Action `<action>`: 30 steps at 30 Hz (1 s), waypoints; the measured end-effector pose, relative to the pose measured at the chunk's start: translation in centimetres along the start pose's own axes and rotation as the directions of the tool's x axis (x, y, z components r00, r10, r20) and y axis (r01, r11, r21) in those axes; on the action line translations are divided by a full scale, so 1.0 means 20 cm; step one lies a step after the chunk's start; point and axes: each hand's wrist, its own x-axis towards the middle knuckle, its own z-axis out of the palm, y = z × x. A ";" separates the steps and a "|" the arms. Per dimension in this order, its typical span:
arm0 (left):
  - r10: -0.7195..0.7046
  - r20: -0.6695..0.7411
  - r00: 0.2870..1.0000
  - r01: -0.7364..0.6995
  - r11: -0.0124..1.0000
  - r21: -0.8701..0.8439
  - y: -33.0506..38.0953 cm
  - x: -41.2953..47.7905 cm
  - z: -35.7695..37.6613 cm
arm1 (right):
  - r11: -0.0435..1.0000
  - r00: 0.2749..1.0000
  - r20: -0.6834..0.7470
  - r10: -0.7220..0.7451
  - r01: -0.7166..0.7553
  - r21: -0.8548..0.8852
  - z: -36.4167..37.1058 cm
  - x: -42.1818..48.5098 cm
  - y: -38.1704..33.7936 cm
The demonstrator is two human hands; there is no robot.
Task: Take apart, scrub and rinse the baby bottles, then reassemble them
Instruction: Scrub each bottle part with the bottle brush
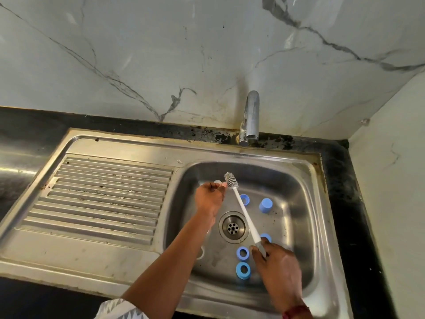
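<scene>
My right hand (274, 256) grips the grey handle of a long white bottle brush (242, 208); its bristle head reaches up to the far left of the basin. My left hand (210, 196) pinches a small clear teat (219, 182) right beside the bristles. Blue parts lie on the basin floor: a cap (265, 205), a ring (245, 199) partly behind the brush shaft, two rings (242, 253) (243, 269) near my right hand, and another ring (266, 237) half hidden by my thumb.
The steel sink (305, 203) has its drain (233, 227) in the middle and a ribbed drainboard (103, 196) on the left. A chrome tap (250, 118) stands at the back; no water runs. A black counter and a marble wall surround the sink.
</scene>
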 end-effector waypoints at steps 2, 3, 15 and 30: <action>-0.059 -0.018 0.998 0.060 0.997 0.054 -0.03 0.01 0.00 | 0.986 0.987 0.103 0.121 -0.131 0.099 -0.02 0.03 0.02; -0.093 -0.020 0.995 0.094 0.994 0.055 -0.05 0.01 0.01 | 0.970 0.978 0.129 0.165 -0.184 0.157 -0.03 0.03 0.03; -0.531 0.021 0.847 0.516 0.813 -0.269 -0.29 0.13 0.20 | 0.889 0.888 0.271 0.370 -0.423 0.174 0.03 0.05 0.14; -0.647 -0.031 0.762 0.545 0.667 -0.507 -0.42 0.43 0.28 | 0.886 0.881 0.275 0.384 -0.436 0.160 0.07 0.13 0.16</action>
